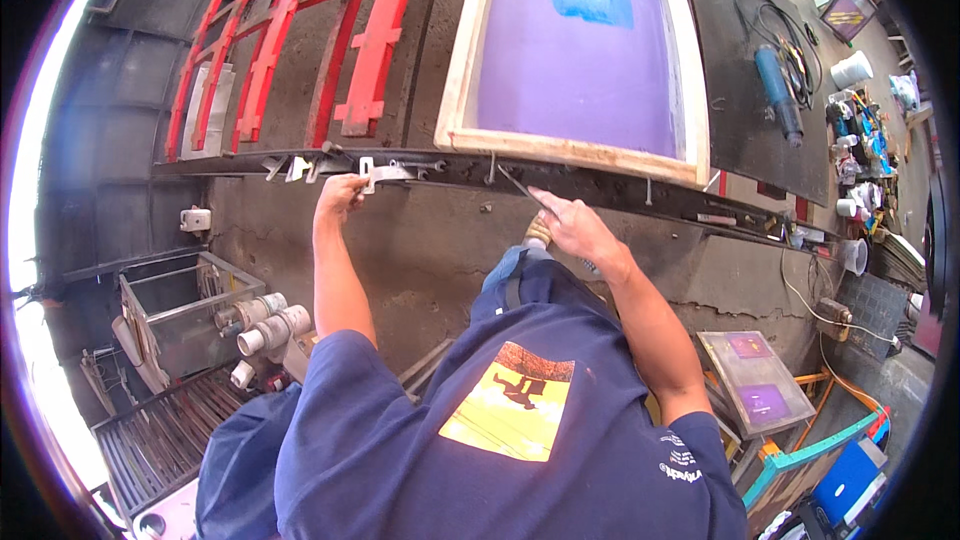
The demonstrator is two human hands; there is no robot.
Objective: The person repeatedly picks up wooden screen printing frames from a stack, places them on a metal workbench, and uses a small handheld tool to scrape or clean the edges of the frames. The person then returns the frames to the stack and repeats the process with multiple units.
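Note:
A dark metal rail (465, 172) runs across in front of me, with several wrenches and hooks along it. My left hand (345, 196) is at the rail, its fingers closed around the near end of a pale metal bracket (368, 176) with a slotted plate. In my right hand (580, 228) is a thin dark metal tool (522, 188), gripped between thumb and fingers and pointing up and left at the rail; its exact kind is too small to tell. Just beyond stands a wood-framed printing screen (575, 70) with purple mesh and a blue patch.
Red slatted bars (375, 50) lie beyond the rail at left. On a black board (740, 60) at right rests a blue corded power tool (775, 90). A metal-framed box (190, 300) and stained white tubs (275, 330) stand at lower left; a smaller screen (757, 380) leans at lower right.

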